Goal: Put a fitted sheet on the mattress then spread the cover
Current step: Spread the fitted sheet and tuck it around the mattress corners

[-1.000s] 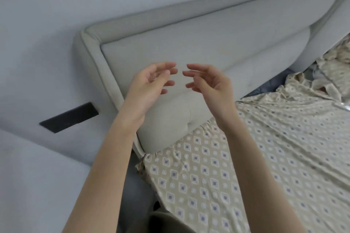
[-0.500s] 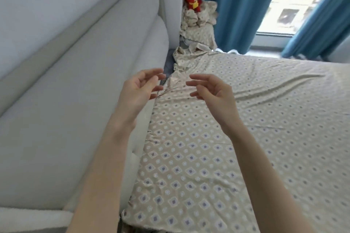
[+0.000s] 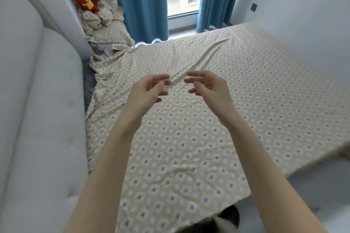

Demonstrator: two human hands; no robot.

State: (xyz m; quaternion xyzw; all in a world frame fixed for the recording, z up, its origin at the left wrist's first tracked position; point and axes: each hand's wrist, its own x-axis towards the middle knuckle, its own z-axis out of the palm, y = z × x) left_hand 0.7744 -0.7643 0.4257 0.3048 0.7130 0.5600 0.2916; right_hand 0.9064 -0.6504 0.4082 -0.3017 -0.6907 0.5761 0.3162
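Headboard (image 3: 37,100) walls left; sheet (image 3: 246,91) surface open

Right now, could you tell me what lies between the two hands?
Nothing; the head view shows a bare gap between left hand and right hand, sheet below.

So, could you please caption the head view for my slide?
Left hand and right hand hover open above the sheet.
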